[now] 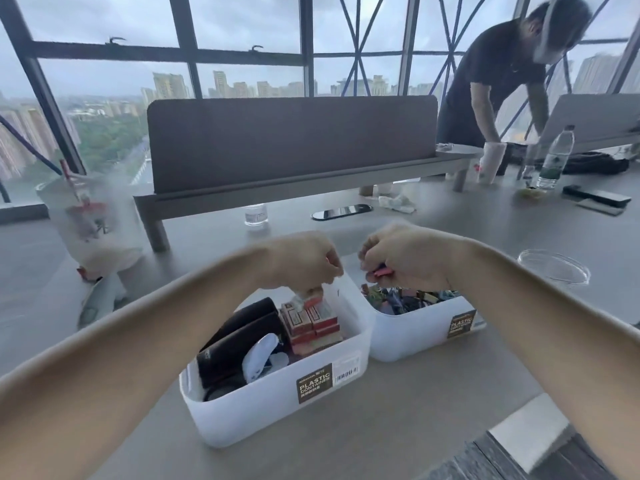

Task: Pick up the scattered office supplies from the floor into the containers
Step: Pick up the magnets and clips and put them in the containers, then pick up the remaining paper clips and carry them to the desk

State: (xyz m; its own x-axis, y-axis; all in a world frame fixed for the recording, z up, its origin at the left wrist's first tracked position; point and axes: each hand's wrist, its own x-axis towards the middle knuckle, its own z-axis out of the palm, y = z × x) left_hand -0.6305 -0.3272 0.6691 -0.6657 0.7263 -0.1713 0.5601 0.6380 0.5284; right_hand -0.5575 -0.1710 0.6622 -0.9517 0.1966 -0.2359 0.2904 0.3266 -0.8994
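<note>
The left hand [304,261] pinches a small red box [313,298] just above the left container [277,410]. The right hand [405,258] has its grip closed on a red piece [382,273] (too blurred to name) over the right container [415,337]. Let go too high, either could bounce onto the grey surface [381,427]. Tall windows stand behind, and another person [495,81] leans nearby.

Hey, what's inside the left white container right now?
Black cases, a white device and stacked red boxes; the left hand pinches another box over them. The container floor beneath them is covered.
</note>
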